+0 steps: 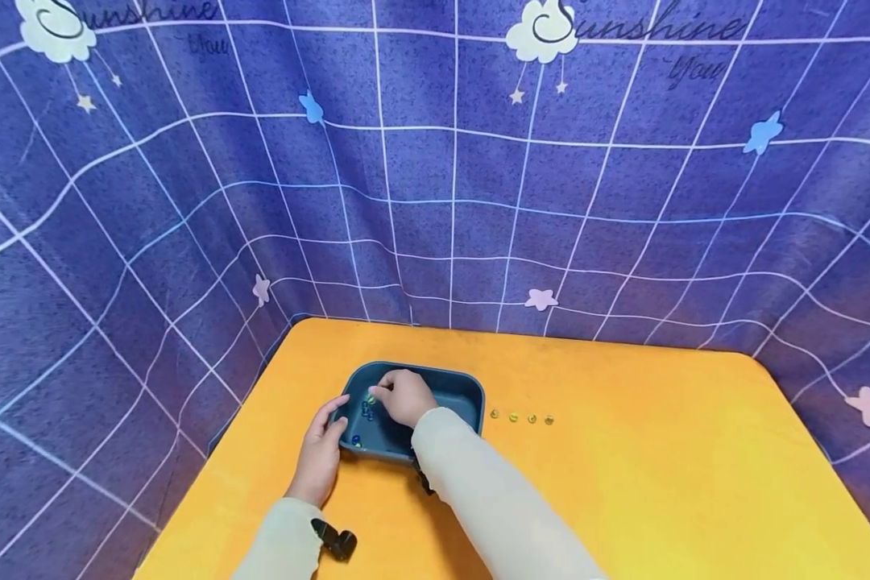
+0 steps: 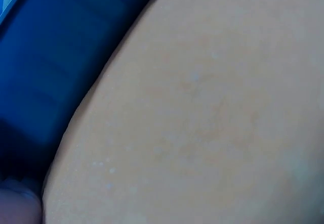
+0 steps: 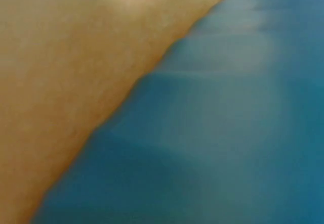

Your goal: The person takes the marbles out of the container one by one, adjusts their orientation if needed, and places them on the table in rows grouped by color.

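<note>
A dark blue rectangular tray [image 1: 424,453] sits on the table with several small marbles inside. My left hand [image 1: 317,459] holds its left end, thumb and fingers at the rim. Reaching into the tray, my right hand [image 1: 408,398] has curled fingers, with thumb and index fingertips right at a yellowish marble [image 1: 371,399]. Just below it lie dark blue marbles [image 1: 366,411], and another blue marble [image 1: 356,441] is near the front left corner. In the left wrist view, skin fills most of the picture beside the blue tray wall [image 2: 55,57]. The right wrist view shows blurred blue tray surface [image 3: 217,133].
To the right of the tray, several yellowish marbles stand in a row on the orange table [image 1: 660,451], among them one marble [image 1: 513,417]. A blue curtain [image 1: 420,177] with white grid lines hangs behind the table and along its left side.
</note>
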`<control>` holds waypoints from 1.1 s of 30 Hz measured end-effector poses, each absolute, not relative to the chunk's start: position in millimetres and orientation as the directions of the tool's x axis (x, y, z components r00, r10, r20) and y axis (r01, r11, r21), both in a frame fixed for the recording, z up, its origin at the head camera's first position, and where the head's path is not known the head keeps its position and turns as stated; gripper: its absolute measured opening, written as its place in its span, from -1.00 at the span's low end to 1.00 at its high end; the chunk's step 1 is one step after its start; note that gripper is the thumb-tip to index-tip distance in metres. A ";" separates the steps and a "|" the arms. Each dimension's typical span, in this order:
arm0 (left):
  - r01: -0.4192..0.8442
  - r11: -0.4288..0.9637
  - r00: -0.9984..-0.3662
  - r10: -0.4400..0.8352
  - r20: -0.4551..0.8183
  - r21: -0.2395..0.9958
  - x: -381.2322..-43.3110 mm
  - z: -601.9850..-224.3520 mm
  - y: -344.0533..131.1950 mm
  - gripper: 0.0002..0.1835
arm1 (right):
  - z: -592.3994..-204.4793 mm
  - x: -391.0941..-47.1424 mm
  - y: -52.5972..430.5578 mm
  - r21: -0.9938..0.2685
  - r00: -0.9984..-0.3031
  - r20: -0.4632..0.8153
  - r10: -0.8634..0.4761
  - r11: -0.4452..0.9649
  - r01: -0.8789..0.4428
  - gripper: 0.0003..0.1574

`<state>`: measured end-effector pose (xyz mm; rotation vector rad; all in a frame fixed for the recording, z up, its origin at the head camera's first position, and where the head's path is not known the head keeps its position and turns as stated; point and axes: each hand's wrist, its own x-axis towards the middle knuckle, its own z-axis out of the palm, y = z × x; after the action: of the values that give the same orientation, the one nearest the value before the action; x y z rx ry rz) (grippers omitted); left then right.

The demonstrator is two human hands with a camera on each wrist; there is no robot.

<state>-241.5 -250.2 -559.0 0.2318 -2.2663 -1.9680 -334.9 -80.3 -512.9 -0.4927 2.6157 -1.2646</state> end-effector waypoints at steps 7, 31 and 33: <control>-0.023 0.153 -0.980 -0.200 0.008 0.988 -242.2 -560.2 -252.9 -0.58 | -504.1 -322.2 -73.6 -0.858 -0.891 -0.009 -0.454 0.462 -0.227 -0.75; -0.047 0.141 -0.982 -0.187 -0.020 0.989 -241.5 -558.7 -249.8 -0.55 | -498.7 -262.9 -2.2 -0.919 -0.909 0.187 -0.372 0.260 -0.295 -0.84; -0.044 0.143 -0.982 -0.190 -0.017 0.989 -241.1 -558.4 -250.2 -0.55 | -498.0 -261.1 4.9 -0.919 -0.900 0.214 -0.379 0.235 -0.317 -0.85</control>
<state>-241.1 -250.2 -558.4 0.2352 -2.2881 -1.9721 -261.1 4.9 -498.0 -0.6840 2.4260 -1.7839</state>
